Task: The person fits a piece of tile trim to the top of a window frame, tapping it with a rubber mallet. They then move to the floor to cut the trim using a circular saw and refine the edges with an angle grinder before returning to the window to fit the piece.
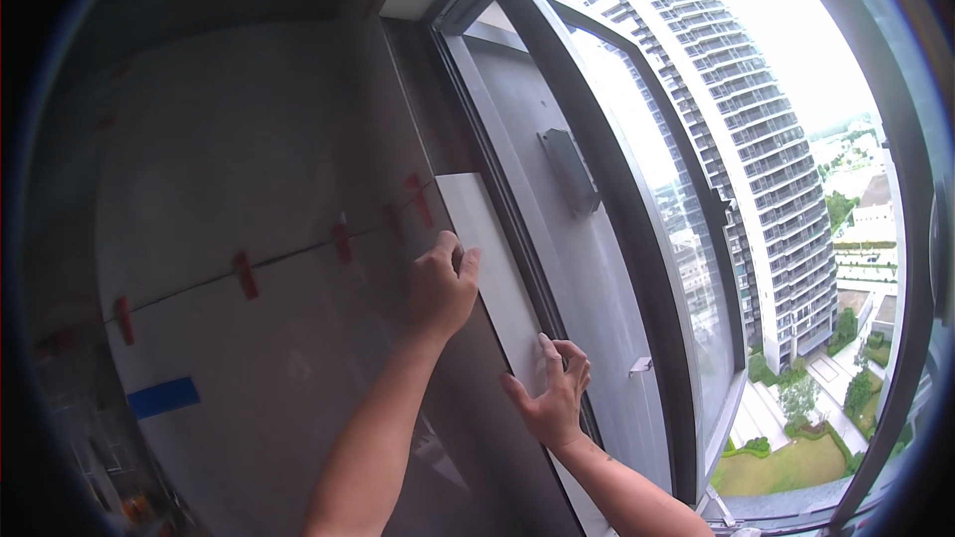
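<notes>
A long pale strip of tile stands upright along the window reveal, beside the dark window frame. My left hand is at the strip's left edge, where it meets the large grey wall tile. Its fingers are curled in toward the thumb, and anything between them is hidden. Lower down, my right hand lies against the strip with the fingers spread, the thumb near the left edge and the fingertips toward the frame side. Just above my left hand a red tile-levelling wedge sticks out of the wall joint.
More red wedges line the joint to the left. Blue tape is stuck on the tile below them. On the right an open window sash swings outward, with a tower block and gardens far below outside.
</notes>
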Tool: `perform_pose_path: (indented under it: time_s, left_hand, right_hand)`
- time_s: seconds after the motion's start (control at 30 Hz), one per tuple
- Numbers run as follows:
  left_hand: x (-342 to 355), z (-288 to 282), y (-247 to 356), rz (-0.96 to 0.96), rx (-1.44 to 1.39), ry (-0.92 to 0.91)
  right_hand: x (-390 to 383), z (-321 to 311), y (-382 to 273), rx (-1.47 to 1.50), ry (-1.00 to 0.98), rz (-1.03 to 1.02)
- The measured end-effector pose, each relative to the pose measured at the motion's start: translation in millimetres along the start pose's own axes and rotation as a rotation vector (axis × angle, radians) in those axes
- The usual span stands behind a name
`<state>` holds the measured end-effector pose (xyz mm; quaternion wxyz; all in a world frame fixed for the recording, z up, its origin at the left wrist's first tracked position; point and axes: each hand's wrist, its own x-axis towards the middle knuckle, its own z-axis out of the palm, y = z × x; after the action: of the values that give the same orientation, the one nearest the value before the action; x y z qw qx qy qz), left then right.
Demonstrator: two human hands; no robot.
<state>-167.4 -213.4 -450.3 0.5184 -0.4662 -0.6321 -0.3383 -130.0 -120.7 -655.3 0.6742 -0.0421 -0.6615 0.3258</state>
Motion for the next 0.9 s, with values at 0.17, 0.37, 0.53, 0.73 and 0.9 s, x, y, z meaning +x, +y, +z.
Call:
perform_pose_path:
  time_s: [0.17,0.37,0.53,0.73,0.9]
  left_hand:
    - [0.6,3.2,-8.3,0.053,0.007,0.025]
    - [0.6,-4.4,6.6,0.021,0.046,-0.013]
    - [-1.4,-8.4,10.0,-0.065,0.081,-0.045]
    - [-5.3,-8.1,0.2,-0.105,0.014,-0.008]
    - [-2.5,-3.2,0.3,-0.099,-0.037,-0.018]
  right_hand:
    - [-2.6,6.1,3.3,0.026,0.033,-0.013]
    - [-3.5,5.6,5.5,0.028,0.066,-0.013]
    - [-3.9,6.6,4.1,0.035,0.077,-0.031]
    - [-0.4,2.2,4.5,0.02,0.034,-0.151]
    - [83.0,-11.2,-25.3,0.156,0.139,-0.319]
